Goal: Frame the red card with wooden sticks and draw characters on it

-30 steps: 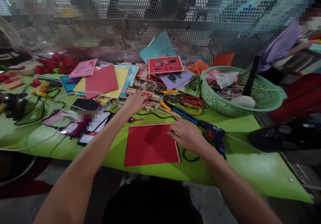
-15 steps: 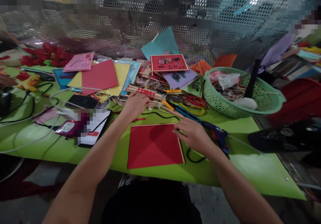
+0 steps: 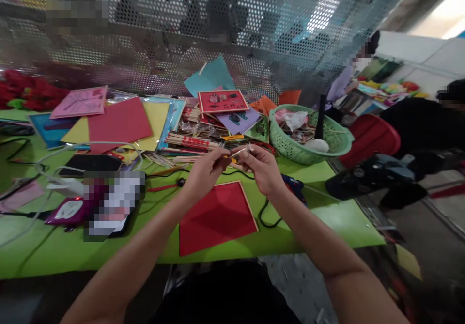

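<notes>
Both hands are raised above the far edge of a red card [image 3: 218, 217], with fingertips nearly meeting. My left hand [image 3: 207, 174] is closed, pinching one end of a thin pale stick [image 3: 238, 154]. The fingers of my right hand [image 3: 264, 170] are closed around its other end, where a small whitish, shiny bit shows; what that is I cannot make out. The card lies flat on the green table, with pale strips along its right and far edges. Behind my hands lies a bundle of wooden sticks [image 3: 192, 141] with red wrapping.
A blue glue gun [image 3: 293, 187] is partly hidden by my right hand. A green basket [image 3: 308, 152] stands at the back right. Coloured cards [image 3: 119, 125], a phone [image 3: 118, 208], a purple pouch [image 3: 70, 211] and cables lie left. Other people are at the far right.
My left hand has left the stick bundle and my right hand the card's right edge. They have come together in the air with a thin stick. The view has swung right.
</notes>
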Tool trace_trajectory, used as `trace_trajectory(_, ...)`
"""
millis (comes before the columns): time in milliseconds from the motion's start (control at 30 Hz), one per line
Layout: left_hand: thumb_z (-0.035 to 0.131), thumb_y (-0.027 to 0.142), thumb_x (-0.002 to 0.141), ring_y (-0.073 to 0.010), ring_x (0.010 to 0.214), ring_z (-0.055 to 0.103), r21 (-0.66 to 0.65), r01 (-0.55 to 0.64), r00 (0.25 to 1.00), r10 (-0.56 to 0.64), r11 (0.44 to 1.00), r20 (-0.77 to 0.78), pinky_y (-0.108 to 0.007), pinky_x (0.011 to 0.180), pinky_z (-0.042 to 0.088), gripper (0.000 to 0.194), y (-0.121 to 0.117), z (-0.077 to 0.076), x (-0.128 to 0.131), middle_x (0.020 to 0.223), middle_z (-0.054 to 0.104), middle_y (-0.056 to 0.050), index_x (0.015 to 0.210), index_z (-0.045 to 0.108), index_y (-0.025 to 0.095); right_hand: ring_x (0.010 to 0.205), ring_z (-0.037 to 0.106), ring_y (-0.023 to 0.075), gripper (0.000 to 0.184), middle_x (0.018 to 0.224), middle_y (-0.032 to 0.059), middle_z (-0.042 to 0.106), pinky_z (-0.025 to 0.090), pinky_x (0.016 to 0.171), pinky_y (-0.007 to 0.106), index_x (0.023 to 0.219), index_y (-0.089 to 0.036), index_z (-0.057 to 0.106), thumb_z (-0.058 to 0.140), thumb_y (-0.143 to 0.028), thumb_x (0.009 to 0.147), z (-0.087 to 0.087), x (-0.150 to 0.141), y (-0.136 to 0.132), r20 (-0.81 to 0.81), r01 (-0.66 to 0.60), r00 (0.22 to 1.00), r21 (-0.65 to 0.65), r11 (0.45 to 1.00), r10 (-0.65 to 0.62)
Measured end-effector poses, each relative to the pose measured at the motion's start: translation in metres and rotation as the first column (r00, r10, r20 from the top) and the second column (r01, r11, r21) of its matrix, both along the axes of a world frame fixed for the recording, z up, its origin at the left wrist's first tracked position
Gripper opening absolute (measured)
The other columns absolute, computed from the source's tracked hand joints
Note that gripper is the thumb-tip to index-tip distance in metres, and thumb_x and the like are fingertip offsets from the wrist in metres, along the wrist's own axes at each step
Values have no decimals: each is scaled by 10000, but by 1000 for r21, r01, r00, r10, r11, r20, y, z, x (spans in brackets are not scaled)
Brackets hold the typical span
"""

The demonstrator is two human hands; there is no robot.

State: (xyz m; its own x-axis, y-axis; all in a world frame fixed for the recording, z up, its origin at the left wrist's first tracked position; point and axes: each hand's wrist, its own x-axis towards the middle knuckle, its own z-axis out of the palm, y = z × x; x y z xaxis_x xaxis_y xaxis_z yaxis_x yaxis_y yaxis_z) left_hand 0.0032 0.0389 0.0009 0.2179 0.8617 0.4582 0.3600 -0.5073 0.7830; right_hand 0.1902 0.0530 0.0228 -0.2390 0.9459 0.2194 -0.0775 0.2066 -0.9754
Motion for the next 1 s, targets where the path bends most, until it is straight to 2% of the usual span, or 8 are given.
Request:
trace_trajectory(133, 465, 424, 1012, -126, 632, 528, -114, 12, 988, -30, 993, -154, -238, 615, 378, 279, 2, -7, -6, 743, 614, 20, 1043, 644, 213, 593, 464, 109, 284, 718, -12, 609, 429, 549, 261, 827, -242, 764, 810, -520, 790, -6, 0, 5, -171, 187, 968, 2, 982, -184)
trace_trajectory(233, 406, 452, 1019, -171, 726, 591, -140, 1, 970, -36, 990, -242, -267, 666, 382, 356, 6, -11, -10, 774, 652, -14, 892, 632, 208, 588, 464, 114, 296, 732, -6, 615, 433, 546, 269, 838, -254, 762, 781, -548, 810, -8, 11, 11, -204, 314, 932, 41, 949, -299)
trace_trajectory(300, 393, 458, 1021, -183, 758, 600, -142, -4, 974, -29, 990, -226, -277, 690, 384, 373, 6, -13, -8, 783, 653, -20, 847, 607, 208, 587, 466, 114, 316, 747, 0, 628, 425, 541, 270, 818, -253, 745, 776, -568, 806, -9, 15, 15, -195, 355, 921, 64, 933, -337)
trace_trajectory(433, 403, 460, 1018, -164, 689, 553, -168, -45, 988, 19, 985, -155, -273, 661, 365, 362, -2, -20, 6, 710, 595, 5, 810, 562, 210, 565, 460, 113, 380, 665, -12, 593, 385, 515, 262, 781, -232, 720, 771, -608, 786, -22, 7, 13, -94, 322, 944, 48, 945, -317)
trace_trajectory(633, 379, 469, 1036, -165, 751, 596, -187, -4, 992, -20, 982, -122, -272, 705, 416, 377, -4, -26, 13, 805, 661, -8, 848, 575, 206, 579, 489, 117, 447, 624, -14, 594, 381, 534, 254, 718, -200, 674, 791, -630, 749, -44, -11, 2, 11, 127, 992, -35, 991, -126)
trace_trajectory(733, 388, 456, 1028, -168, 738, 582, -187, 0, 989, -27, 982, -146, -277, 693, 405, 368, 1, -26, 8, 787, 648, -7, 823, 568, 208, 601, 493, 120, 425, 667, -17, 600, 387, 539, 250, 809, -207, 717, 810, -615, 731, -36, -7, 3, 0, 75, 997, -57, 996, -75)
trace_trajectory(833, 389, 459, 1025, -165, 696, 557, -189, -14, 984, -20, 982, -178, -278, 662, 379, 378, 3, -23, 3, 741, 618, 2, 804, 569, 211, 597, 457, 104, 385, 733, -30, 603, 379, 534, 236, 1003, -245, 764, 807, -549, 770, -23, 6, 8, -89, 126, 988, -18, 992, -127)
trace_trajectory(1000, 393, 505, 1012, -172, 672, 561, -187, -26, 972, -19, 982, -235, -283, 632, 359, 401, 1, -12, 1, 727, 623, 2, 796, 572, 219, 573, 472, 91, 296, 793, 2, 693, 429, 532, 234, 821, -229, 787, 756, -522, 839, -17, 30, 22, -174, 237, 957, 20, 971, -230)
